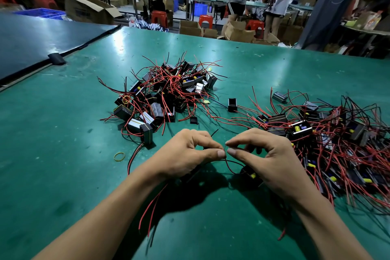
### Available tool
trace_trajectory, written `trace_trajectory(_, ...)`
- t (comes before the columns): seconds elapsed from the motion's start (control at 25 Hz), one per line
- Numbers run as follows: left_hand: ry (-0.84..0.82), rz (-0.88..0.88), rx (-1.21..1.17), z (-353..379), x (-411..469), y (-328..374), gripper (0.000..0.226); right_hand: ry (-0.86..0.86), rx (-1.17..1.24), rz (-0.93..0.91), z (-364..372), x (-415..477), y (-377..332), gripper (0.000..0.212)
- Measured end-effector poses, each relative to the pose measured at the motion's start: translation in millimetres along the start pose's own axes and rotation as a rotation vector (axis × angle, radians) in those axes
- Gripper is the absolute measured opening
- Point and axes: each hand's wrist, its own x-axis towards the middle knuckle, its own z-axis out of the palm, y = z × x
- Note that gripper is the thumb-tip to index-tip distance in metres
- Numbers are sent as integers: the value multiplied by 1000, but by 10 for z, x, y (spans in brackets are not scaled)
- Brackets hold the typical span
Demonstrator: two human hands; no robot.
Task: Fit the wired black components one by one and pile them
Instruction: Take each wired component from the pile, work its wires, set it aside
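My left hand and my right hand meet over the near middle of the green table. Each pinches a thin wire between thumb and forefinger, fingertips almost touching. Under my right hand lies a black component with a yellow part. A dark part sits half hidden beneath my left palm, its red wires trailing toward me. One heap of wired black components lies ahead, a second heap spreads to the right.
A lone black housing and a small black cap lie between the heaps. A yellow rubber band rests left of my left hand. A dark board covers the table's far left. People, cartons and red stools fill the background.
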Motion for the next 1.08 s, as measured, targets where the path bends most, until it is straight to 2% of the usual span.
trace_trajectory(0.4,-63,-59,-63,-62,-24,7,11,-54,-43,-81,49,14,-7,11)
trace_trajectory(0.8,-37,-48,-32,-58,-33,20,5,-39,-130,-58,92,-4,-5,5)
trace_trajectory(0.92,-20,-14,89,-49,-27,48,5,-76,-199,6,106,-20,-49,14)
trace_trajectory(1.08,-29,72,439,-9,-32,79,8,-192,-228,188,134,-8,-51,21)
